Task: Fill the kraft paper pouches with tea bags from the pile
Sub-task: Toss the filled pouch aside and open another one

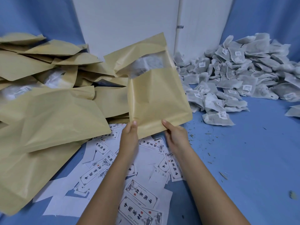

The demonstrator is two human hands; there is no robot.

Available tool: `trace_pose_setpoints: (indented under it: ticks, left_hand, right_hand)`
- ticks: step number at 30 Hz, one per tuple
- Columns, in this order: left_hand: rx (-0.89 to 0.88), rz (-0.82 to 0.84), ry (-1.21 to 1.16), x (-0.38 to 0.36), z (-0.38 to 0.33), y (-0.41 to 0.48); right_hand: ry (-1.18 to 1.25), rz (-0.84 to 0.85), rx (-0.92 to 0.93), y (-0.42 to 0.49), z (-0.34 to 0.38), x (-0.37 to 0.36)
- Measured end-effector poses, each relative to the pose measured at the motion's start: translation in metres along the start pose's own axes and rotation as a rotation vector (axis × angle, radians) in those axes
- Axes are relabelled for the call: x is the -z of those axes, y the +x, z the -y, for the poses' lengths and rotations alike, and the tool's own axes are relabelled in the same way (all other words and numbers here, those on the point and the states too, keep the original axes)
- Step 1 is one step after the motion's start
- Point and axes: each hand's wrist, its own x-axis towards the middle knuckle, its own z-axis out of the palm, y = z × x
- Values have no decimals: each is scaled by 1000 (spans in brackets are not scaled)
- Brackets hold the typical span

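I hold one kraft paper pouch (155, 98) up over the middle of the blue surface. My left hand (130, 135) grips its near left corner and my right hand (174, 134) grips its near right edge. Through the clear window near the pouch's far end, grey tea bags (146, 64) show inside. The pile of loose grey tea bags (240, 75) with small white tags lies to the right, at the back. A heap of other kraft pouches (48, 98) covers the left side, some with tea bags behind their windows.
White printed labels (139, 195) with black characters lie scattered under my forearms. Loose tea crumbs (212, 135) dot the blue cloth on the right. A white wall panel (126, 26) and blue drapes close off the back.
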Motion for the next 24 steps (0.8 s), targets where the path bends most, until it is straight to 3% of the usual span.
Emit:
trace_pose_setpoints:
  ticks: [5,11,17,21,24]
  left_hand:
    - [47,-22,17,7,-2,0]
    - [17,-62,75,10,-3,1]
    - [49,-97,41,15,-2,4]
    - [123,-121,-127,18,-3,5]
    - [131,-180,-151,21,-9,8]
  right_hand:
    - [-98,61,-2,-6,6,1]
    - [67,-23,44,-2,16,8]
    - [128,25,75,-2,21,8]
    - [-50,-28,172,1,28,15]
    - [-171,22,179,-2,35,13]
